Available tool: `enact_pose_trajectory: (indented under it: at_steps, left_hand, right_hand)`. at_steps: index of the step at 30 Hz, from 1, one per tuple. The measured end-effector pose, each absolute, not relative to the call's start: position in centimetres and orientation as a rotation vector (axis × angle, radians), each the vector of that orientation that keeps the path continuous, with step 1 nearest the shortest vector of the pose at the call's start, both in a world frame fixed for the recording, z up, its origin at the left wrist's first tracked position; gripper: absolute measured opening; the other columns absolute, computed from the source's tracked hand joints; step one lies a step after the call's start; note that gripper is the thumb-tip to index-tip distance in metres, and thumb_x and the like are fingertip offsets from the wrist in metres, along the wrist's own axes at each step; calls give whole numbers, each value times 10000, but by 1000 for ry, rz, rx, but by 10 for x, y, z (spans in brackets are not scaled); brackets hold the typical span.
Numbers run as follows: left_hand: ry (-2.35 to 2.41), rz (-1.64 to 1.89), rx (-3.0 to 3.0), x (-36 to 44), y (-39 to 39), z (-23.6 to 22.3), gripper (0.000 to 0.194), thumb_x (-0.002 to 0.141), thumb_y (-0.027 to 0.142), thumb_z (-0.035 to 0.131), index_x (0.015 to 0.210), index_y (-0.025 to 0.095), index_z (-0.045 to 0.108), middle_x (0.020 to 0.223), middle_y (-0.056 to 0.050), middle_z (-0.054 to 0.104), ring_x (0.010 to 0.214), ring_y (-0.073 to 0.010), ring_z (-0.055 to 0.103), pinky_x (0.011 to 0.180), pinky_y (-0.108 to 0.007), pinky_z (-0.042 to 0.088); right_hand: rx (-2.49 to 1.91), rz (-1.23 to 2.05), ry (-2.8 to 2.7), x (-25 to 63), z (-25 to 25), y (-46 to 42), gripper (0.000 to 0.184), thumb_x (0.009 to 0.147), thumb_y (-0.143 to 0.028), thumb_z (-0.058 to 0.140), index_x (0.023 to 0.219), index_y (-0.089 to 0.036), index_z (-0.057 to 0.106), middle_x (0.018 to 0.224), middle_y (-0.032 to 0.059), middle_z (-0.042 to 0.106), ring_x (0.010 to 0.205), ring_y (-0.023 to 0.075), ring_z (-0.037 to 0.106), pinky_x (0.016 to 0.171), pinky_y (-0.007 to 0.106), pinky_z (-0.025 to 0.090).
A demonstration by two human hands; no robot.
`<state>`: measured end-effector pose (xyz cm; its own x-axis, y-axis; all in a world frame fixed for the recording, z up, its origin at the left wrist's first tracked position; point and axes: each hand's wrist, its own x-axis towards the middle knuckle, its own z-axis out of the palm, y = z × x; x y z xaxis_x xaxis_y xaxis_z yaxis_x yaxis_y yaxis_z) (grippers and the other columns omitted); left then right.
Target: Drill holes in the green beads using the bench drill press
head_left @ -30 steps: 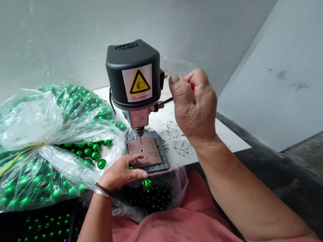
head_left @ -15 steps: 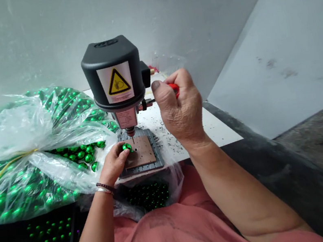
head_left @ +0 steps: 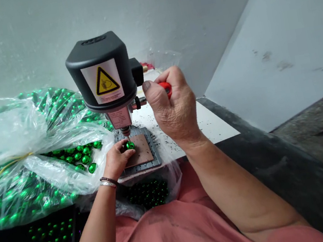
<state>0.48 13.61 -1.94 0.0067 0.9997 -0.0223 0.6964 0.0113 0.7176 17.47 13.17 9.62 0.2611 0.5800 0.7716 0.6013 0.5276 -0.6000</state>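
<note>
one green ball (head_left: 130, 145) pinched in left hand (head_left: 116, 159) under drill bit (head_left: 129, 138) — contact hard to tell — right hand (head_left: 175, 110) wrapped round red knob (head_left: 169, 89)

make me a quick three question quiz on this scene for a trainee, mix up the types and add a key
1. Multiple choice: what is between the thumb and finger of the left hand?
A) a roll of tape
B) a green bead
C) a screwdriver

2. True or false: the right hand lies flat on the white tabletop.

3. Fill the gap: the black-edged warning triangle on the front of the dark machine head is ____ inside.

Key
1. B
2. False; it is closed around a red handle.
3. yellow
</note>
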Motion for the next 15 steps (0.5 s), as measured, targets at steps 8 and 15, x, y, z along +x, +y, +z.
enact_pose_trajectory:
  at_steps: [8,15]
  left_hand:
    - [1675,746,1813,10,141,-30,466,668,258,672,1126,182,626,1000,-49,683,880,-184,611,841,-325,469]
    - [1604,714,1843,10,144,-30,406,669,231,644,1073,184,651,933,-24,699,851,-183,614,814,-313,473]
  right_hand:
    - [-1110,-13,-1412,177,96,131,308,844,-481,406,753,-187,423,587,-75,404,505,1,399,523,149,384]
    - [-1078,-79,-1426,178,78,118,188,813,-316,478,700,-186,403,555,-78,397,479,8,338,514,169,371]
